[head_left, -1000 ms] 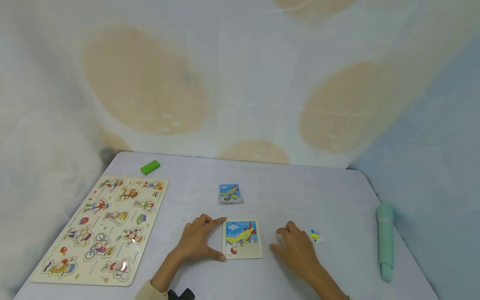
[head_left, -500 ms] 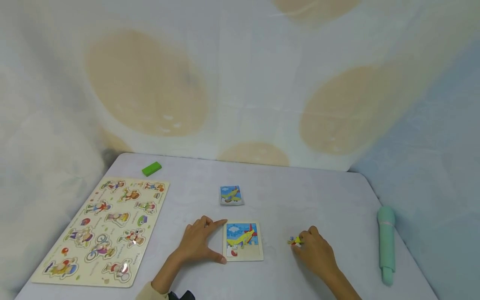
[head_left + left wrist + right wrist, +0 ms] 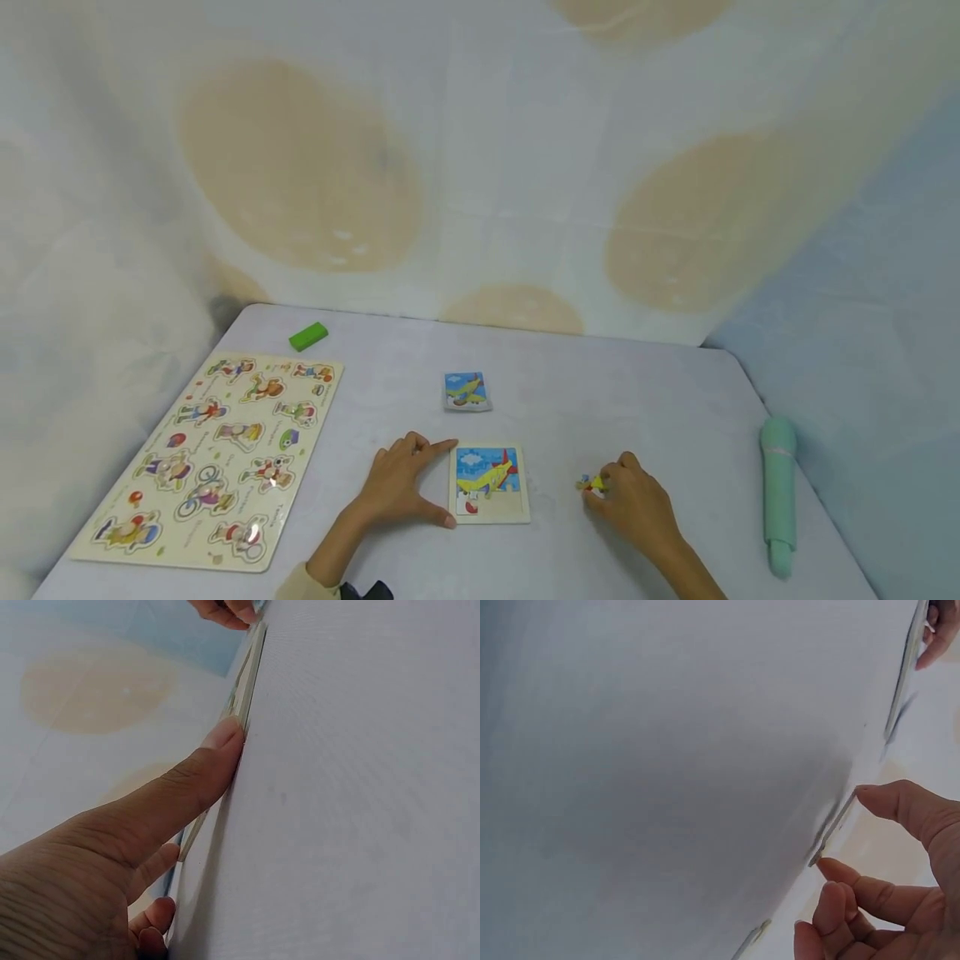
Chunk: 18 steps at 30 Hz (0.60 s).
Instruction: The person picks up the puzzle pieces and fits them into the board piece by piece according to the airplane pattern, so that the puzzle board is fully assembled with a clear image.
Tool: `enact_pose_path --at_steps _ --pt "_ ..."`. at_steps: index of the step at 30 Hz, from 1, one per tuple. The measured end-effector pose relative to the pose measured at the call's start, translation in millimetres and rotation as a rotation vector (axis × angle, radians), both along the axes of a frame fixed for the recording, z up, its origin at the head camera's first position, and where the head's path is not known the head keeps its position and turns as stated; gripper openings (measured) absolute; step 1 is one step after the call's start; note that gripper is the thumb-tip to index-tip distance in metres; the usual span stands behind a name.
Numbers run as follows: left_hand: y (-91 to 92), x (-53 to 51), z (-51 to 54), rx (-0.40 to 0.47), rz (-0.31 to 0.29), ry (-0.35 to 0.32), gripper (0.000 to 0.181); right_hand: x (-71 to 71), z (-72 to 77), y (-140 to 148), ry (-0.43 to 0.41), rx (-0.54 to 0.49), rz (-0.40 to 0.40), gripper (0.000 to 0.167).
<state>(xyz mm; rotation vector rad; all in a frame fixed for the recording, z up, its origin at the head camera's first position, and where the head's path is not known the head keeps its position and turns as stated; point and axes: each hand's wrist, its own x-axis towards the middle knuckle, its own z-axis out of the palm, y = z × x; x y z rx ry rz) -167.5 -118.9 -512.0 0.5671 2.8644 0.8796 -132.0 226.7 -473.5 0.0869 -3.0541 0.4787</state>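
A small square airplane puzzle board (image 3: pixel 489 483) lies on the table, its lower right showing bare wood. My left hand (image 3: pixel 397 487) holds the board's left side, thumb and index finger spread to its two left corners. In the left wrist view my thumb (image 3: pixel 217 746) presses the board's edge (image 3: pixel 251 679). To the right, my right hand (image 3: pixel 636 508) pinches a small yellow puzzle piece (image 3: pixel 595 482) between thumb and index finger. The right wrist view shows this piece (image 3: pixel 832 829) edge-on, tilted. Another thin puzzle piece (image 3: pixel 751 939) lies beyond it, hidden in the head view.
A packet with a matching airplane picture (image 3: pixel 467 392) lies behind the puzzle board. On the left is a large wooden figure puzzle (image 3: pixel 213 462), with a green block (image 3: pixel 308 337) behind it. A mint-green cylinder (image 3: pixel 780 496) lies along the right table edge.
My right hand has moved right, from beside the board to the loose pieces, and has taken hold of a puzzle piece. The left hand stays on the board; the view has shifted slightly.
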Motion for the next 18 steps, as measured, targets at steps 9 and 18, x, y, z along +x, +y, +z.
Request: enact_pose_path --at_steps 9,18 --pt "0.6 0.6 0.5 -0.009 0.005 0.0 0.105 6.4 11.0 -39.5 0.0 -0.093 -0.034 0.037" --pt "0.3 -0.6 -3.2 -0.007 0.008 0.016 0.105 8.8 15.5 -91.1 -0.046 -0.095 0.032 0.041"
